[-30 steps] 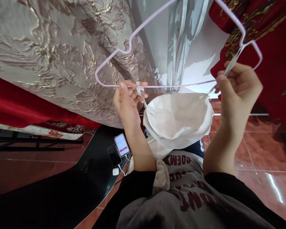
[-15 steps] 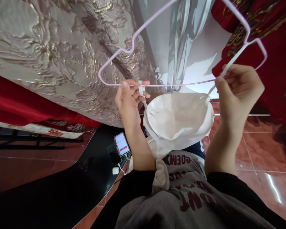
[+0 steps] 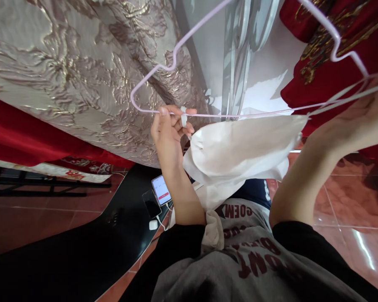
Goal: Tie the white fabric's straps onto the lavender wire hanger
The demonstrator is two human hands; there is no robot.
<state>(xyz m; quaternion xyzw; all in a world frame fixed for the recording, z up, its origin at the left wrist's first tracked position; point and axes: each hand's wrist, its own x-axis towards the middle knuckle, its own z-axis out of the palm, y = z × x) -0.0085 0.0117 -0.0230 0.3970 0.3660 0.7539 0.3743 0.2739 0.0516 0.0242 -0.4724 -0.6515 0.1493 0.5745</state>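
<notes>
A pale lilac hanger (image 3: pixel 189 40) spans the upper view, with its thin lower bar running across the middle. My left hand (image 3: pixel 168 130) is closed on the left part of that bar, and a white strap loop (image 3: pixel 184 117) lies around its fingers. Below the bar hangs a white garment with thin straps (image 3: pixel 239 147), its upper edge stretched toward the right. At the right edge my right hand (image 3: pixel 370 105), blurred and partly cut off, is pulling the other strap (image 3: pixel 343 100) taut by the hanger's right end. Its fingertips are out of view.
An embossed cream and gold fabric (image 3: pixel 66 71) hangs at left, and red cloth with gold trim (image 3: pixel 334 54) at right. Two phones, one with a lit screen (image 3: pixel 161 191), and a white charger (image 3: pixel 153 225) rest on a black curved surface (image 3: pixel 91 239). Tiled floor (image 3: pixel 349 201) lies below.
My right hand has moved right to the frame's edge, pulling the strap and stretching the garment's top that way. The hanger's right end has shifted right. My left hand has hardly moved.
</notes>
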